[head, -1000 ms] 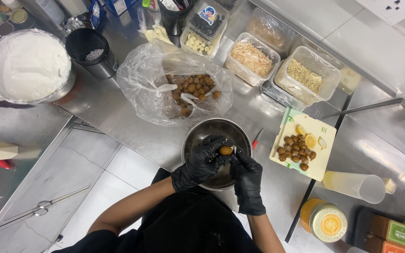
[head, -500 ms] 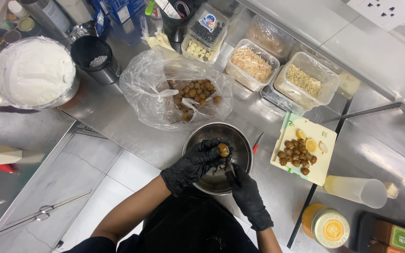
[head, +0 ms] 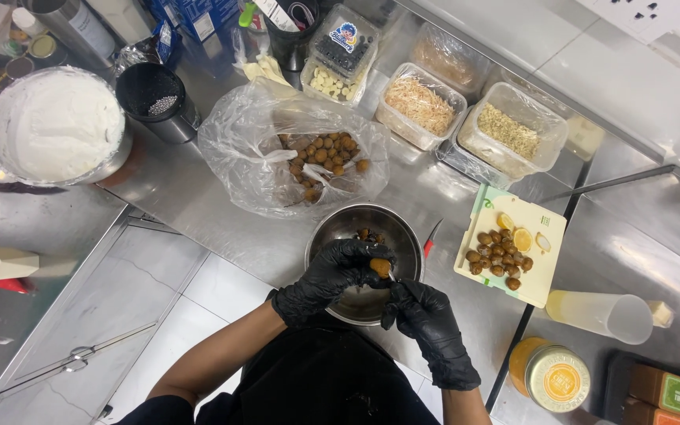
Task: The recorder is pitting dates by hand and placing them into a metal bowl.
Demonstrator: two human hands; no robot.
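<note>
A small brown fruit [head: 380, 267] is pinched in the left hand [head: 332, 275] over the steel bowl [head: 332, 236]. The right hand [head: 426, 323] (gloved black too) is curled just right of it; its grip cannot be told. A bag [head: 238, 142] lies beyond, a board [head: 545, 271] right.

One metal bowl [head: 365, 228], one cutting board [head: 545, 267], two lemon slices [head: 522, 238], four clear tubs [head: 505, 130] and two gloved hands [head: 332, 275] were visible.
</note>
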